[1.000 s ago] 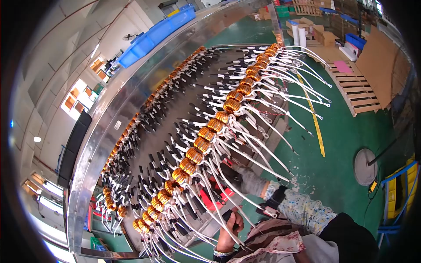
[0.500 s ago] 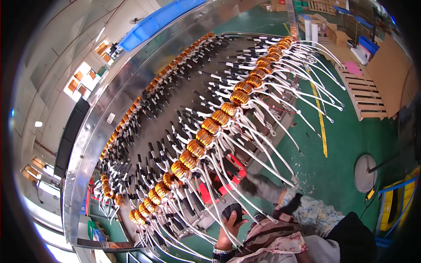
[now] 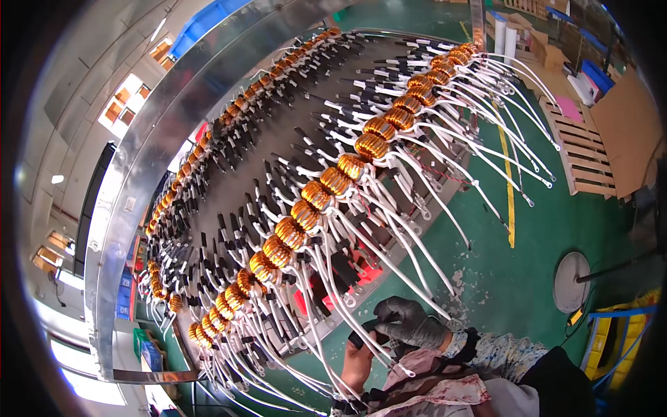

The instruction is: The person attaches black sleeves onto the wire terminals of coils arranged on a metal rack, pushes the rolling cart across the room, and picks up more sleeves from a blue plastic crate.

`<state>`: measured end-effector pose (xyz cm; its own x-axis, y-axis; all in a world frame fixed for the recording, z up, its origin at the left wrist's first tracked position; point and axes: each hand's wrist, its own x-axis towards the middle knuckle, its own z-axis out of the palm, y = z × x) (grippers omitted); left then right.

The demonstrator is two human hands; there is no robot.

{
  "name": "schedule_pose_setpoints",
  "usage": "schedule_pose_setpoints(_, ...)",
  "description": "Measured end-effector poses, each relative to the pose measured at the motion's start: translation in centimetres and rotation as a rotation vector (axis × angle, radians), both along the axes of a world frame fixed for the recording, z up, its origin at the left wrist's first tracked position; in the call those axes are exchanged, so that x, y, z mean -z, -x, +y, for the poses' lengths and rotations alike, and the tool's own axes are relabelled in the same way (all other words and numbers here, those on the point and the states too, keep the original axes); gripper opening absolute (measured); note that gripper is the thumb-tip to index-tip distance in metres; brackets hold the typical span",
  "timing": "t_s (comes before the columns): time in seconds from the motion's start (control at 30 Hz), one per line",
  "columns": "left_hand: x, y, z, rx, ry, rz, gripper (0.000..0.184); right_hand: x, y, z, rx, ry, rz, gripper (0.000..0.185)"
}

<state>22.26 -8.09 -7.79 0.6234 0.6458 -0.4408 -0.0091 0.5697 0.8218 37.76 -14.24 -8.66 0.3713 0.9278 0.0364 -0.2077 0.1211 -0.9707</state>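
My left hand (image 3: 357,365), bare, is at the bottom centre, partly behind white cables, with its fingers closed on a small black object (image 3: 360,336) whose kind I cannot make out. Against it, my right hand (image 3: 415,324) in a dark grey glove has its fingers curled and pinched together; what they hold is hidden. Above both hands runs a row of copper-wound toroidal coils (image 3: 292,233). White cables (image 3: 424,260) with ring terminals hang from the coils toward me, and black-sleeved leads (image 3: 271,174) point to the far side.
A second row of coils (image 3: 240,104) lies along the far side of the metal table (image 3: 236,181). A steel frame (image 3: 160,111) stands behind it. Red bins (image 3: 316,292) show under the cables. At right are a wooden pallet (image 3: 589,167), a round stand base (image 3: 572,281) and a yellow-and-blue item (image 3: 622,340).
My right hand has come in from a blur above the sleeve to meet my left hand at the black object. The view has shifted slightly.
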Motion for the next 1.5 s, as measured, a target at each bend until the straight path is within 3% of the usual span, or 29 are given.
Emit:
schedule_pose_setpoints(0.03, 0.1, -0.2, -0.3, -0.001, -0.008, 0.022, 0.013, -0.4, -0.3, 0.0, -0.006, 0.001, 0.007, 0.027)
schedule_pose_setpoints(0.1, -1.8, -1.2, -0.7, 0.023, -0.061, 0.055, 0.016, -1.9, -1.6, 0.4, 0.093, 0.054, 0.538, 0.021)
schedule_pose_setpoints(0.13, -2.1, -1.3, -0.9, 0.022, -0.058, 0.059, 0.016, -2.1, -1.9, 1.1, 0.133, -0.068, 0.69, 0.018)
schedule_pose_setpoints(0.2, -2.6, -1.4, -0.6, 0.044, -0.048, 0.065, 0.017, -4.0, -3.1, 1.8, 0.11, -0.024, 0.755, 0.018)
schedule_pose_setpoints(0.23, -2.6, -1.2, -0.4, 0.045, -0.055, 0.062, 0.017, -5.9, -3.9, 1.9, 0.106, 0.109, 0.446, 0.024)
schedule_pose_setpoints(0.37, -2.5, -0.3, 0.7, 0.128, -0.129, 0.121, 0.017, -4.3, -4.1, 2.7, 0.099, 0.197, 0.175, 0.031)
schedule_pose_setpoints(0.47, -2.9, -0.4, 1.5, 0.131, -0.139, 0.093, 0.015, -2.5, -3.3, 2.2, 0.23, 0.163, 0.141, 0.033)
schedule_pose_setpoints(0.5, -2.8, -0.3, 1.8, 0.132, -0.138, 0.074, 0.014, -0.5, -2.7, 2.3, 0.252, 0.113, 0.329, 0.034)
schedule_pose_setpoints(0.6, -2.1, -0.3, 2.2, 0.129, -0.121, 0.037, 0.013, 0.0, -3.2, 3.3, 0.239, 0.018, 0.18, 0.031)
schedule_pose_setpoints(0.63, -1.8, -0.3, 2.4, 0.126, -0.115, 0.02, 0.014, 0.0, -3.5, 2.9, 0.208, 0.172, 0.03, 0.03)
schedule_pose_setpoints(0.67, -1.5, -0.2, 2.4, 0.12, -0.108, 0.007, 0.015, 0.7, -3.5, 3.0, 0.206, 0.177, 0.021, 0.03)
schedule_pose_setpoints(0.73, -0.7, 0.0, 2.6, 0.102, -0.113, 0.001, 0.015, 3.1, -3.3, 3.8, 0.239, 0.072, -0.402, 0.028)
schedule_pose_setpoints(0.77, -0.6, 0.2, 2.7, 0.089, -0.123, 0.001, 0.016, 3.8, -3.2, 4.0, 0.224, 0.081, -0.477, 0.029)
schedule_pose_setpoints(0.8, -0.6, 0.2, 2.7, 0.086, -0.122, -0.004, 0.016, 4.4, -3.1, 4.2, 0.222, 0.081, -0.482, 0.029)
schedule_pose_setpoints(0.9, -0.9, 0.1, 2.7, 0.093, -0.102, -0.071, 0.017, 2.6, -2.0, 6.0, 0.311, -0.025, -0.032, 0.031)
schedule_pose_setpoints(0.93, -0.9, 0.1, 2.6, 0.092, -0.102, -0.073, 0.017, 1.9, -2.2, 6.9, 0.311, -0.025, -0.034, 0.031)
schedule_pose_setpoints(1.0, -1.1, 0.2, 2.4, 0.11, -0.081, -0.107, 0.016, 0.6, -3.2, 8.9, 0.393, -0.023, -0.377, 0.033)
schedule_pose_setpoints(1.03, -1.3, 0.3, 2.3, 0.103, -0.086, -0.106, 0.016, 2.8, -4.0, 10.5, 0.541, -0.1, -1.016, 0.032)
schedule_pose_setpoints(1.07, -1.7, 0.4, 2.3, 0.133, -0.116, -0.082, 0.015, 3.0, -4.2, 11.1, 0.508, 0.009, -0.997, 0.034)
schedule_pose_setpoints(1.13, -2.4, 0.6, 2.3, 0.157, -0.153, -0.06, 0.015, 3.0, -5.0, 11.2, 0.462, -0.094, -0.87, 0.036)
schedule_pose_setpoints(1.17, -2.8, 0.8, 2.3, 0.135, -0.131, -0.053, 0.014, 1.1, -4.8, 11.0, 0.574, 0.035, -0.851, 0.037)
schedule_pose_setpoints(1.2, -3.0, 1.1, 2.2, 0.113, -0.106, -0.045, 0.014, 0.2, -4.7, 10.1, 0.635, 0.14, -1.074, 0.041)
schedule_pose_setpoints(1.3, -2.6, 1.9, 2.5, 0.115, -0.108, -0.033, 0.015, -0.5, -5.2, 9.7, 0.646, 0.069, -1.012, 0.047)
schedule_pose_setpoints(1.37, -2.8, 1.9, 2.6, 0.119, -0.112, -0.023, 0.015, 1.6, -6.2, 11.3, 0.23, 0.344, -0.139, 0.051)
schedule_pose_setpoints(1.4, -3.0, 1.9, 2.5, 0.134, -0.118, -0.02, 0.016, 2.0, -6.3, 11.3, 0.227, 0.341, -0.138, 0.051)
schedule_pose_setpoints(1.5, -3.5, 1.9, 2.4, 0.152, -0.125, 0.002, 0.018, 0.3, -6.0, 10.2, 0.289, 0.206, -0.739, 0.052)
